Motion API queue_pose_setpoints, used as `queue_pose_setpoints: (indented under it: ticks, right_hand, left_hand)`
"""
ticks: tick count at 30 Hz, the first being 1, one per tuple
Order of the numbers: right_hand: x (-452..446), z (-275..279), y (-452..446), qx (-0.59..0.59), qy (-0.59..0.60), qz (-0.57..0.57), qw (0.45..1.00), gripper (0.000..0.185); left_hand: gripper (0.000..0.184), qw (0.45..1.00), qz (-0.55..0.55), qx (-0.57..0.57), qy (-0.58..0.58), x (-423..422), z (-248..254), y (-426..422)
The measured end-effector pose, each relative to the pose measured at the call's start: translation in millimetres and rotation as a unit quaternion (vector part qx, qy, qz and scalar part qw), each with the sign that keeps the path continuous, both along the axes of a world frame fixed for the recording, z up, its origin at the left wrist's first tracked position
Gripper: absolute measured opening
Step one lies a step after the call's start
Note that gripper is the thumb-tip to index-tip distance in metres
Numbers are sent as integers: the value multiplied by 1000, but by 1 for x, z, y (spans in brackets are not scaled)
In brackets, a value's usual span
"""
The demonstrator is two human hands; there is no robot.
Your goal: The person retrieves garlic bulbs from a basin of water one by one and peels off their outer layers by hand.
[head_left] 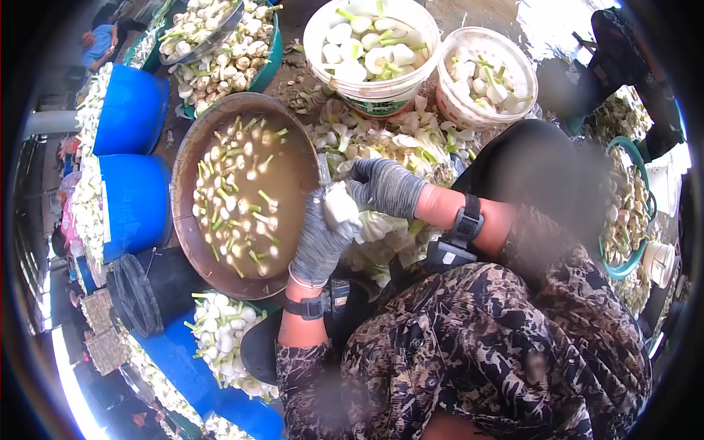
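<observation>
My left hand (323,233), in a grey knitted glove, is closed around a white garlic bulb (339,205). My right hand (385,189), gloved the same way, is just right of the bulb with its fingers curled in. Whatever it grips is hidden. A narrow pale strip (323,170) shows between the hands and the basin edge; its kind is unclear. Left of my hands, a wide brown basin (183,158) holds murky water with many garlic bulbs (233,198) floating, short green stems attached. Peeled garlic skins (400,147) lie heaped beneath and beyond my hands.
A white bucket (374,92) and a smaller patterned bucket (458,106) hold trimmed bulbs ahead. Blue tubs (136,205) heaped with garlic line the left. A green tub (275,55) stands far left, a green basket (620,268) at right. Another person (99,45) sits far off.
</observation>
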State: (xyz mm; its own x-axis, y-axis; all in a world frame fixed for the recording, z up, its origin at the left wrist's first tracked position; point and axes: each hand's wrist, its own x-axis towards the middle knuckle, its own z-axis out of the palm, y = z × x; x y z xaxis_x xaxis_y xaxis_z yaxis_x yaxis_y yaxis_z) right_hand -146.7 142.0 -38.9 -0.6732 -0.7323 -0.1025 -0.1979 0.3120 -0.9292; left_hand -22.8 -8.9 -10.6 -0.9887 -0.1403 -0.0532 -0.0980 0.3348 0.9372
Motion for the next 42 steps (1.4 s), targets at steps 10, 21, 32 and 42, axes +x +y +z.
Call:
queue_pose_setpoints:
  ticks: [10, 21, 32, 42]
  right_hand:
    - [11, 31, 9, -44, 151, 35, 987, 20]
    - [11, 22, 0, -30, 151, -65, 986, 16]
    - [-14, 15, 3, 56, -110, -104, 987, 31]
    - [-45, 25, 33, 254, 65, -19, 965, 42]
  left_hand:
    - [58, 995, 41, 67, -57, 2, -10, -12]
    - [60, 997, 66, -7, 50, -2, -3, 14]
    - [50, 996, 66, -57, 36, -9, -6, 15]
    - [44, 979, 184, 78, 42, -14, -14, 1]
